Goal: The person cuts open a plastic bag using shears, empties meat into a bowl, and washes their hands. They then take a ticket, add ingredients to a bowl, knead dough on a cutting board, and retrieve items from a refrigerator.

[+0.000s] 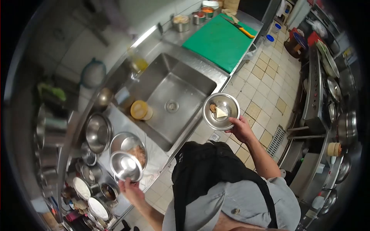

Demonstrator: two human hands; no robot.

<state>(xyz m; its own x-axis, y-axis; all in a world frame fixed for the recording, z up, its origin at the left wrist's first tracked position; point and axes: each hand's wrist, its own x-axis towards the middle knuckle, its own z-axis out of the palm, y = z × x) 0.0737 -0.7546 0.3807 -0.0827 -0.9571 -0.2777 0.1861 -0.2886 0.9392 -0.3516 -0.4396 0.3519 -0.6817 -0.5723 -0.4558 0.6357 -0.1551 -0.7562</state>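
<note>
My right hand (242, 129) grips the rim of a steel bowl (209, 122), thumb over the edge. Inside that bowl lie a pale triangular piece (221, 112), like butter or cheese, and a small brown lump (212, 107). It is held above the floor, in front of the sink's edge. On the other side, my left hand (132, 191) has its fingers at the near rim of a smaller shiny bowl (126, 166), holding it. This bowl partly covers a larger metal bowl (122, 142) containing pinkish, shredded-looking food (138, 154).
A steel sink (189, 82) sits ahead, with a yellow-lidded container (139, 110) at its left side. Beyond it, a green cutting board (219, 42) carries an orange-handled knife (246, 32). Stacked bowls (98, 133) and several containers crowd the left counter. A stove (317, 84) lines the right.
</note>
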